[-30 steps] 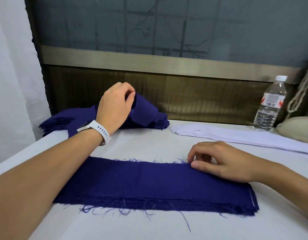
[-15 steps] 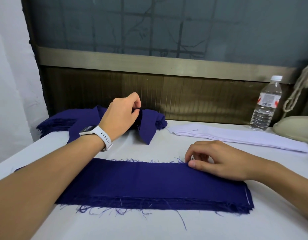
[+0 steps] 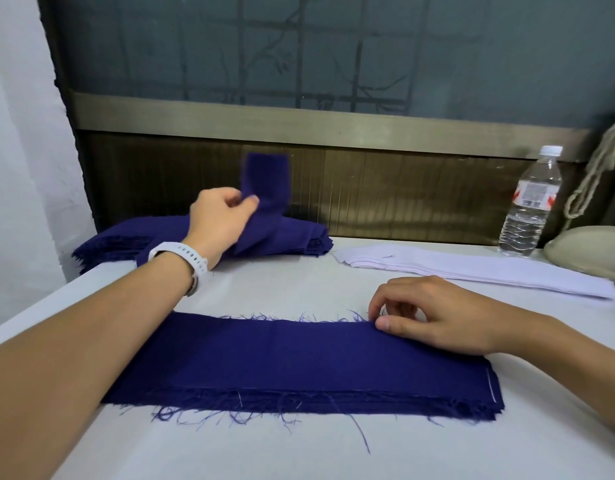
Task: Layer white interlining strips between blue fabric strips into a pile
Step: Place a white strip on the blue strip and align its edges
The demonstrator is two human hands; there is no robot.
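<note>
One blue fabric strip [image 3: 264,188] points up (its end blurred), pinched in the left hand [image 3: 219,223] above one stack of blue strips [image 3: 108,244] at back left. One layered pile [image 3: 299,362] lies in front, long axis left to right; the right hand [image 3: 434,317] pinches its far edge. One white interlining stack [image 3: 472,268] lies back right.

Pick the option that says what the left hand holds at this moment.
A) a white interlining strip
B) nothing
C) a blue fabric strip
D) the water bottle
C: the left hand pinches a blue fabric strip, whose end stands up above the far blue stack, while the white interlining strips lie untouched off to the right.
</note>
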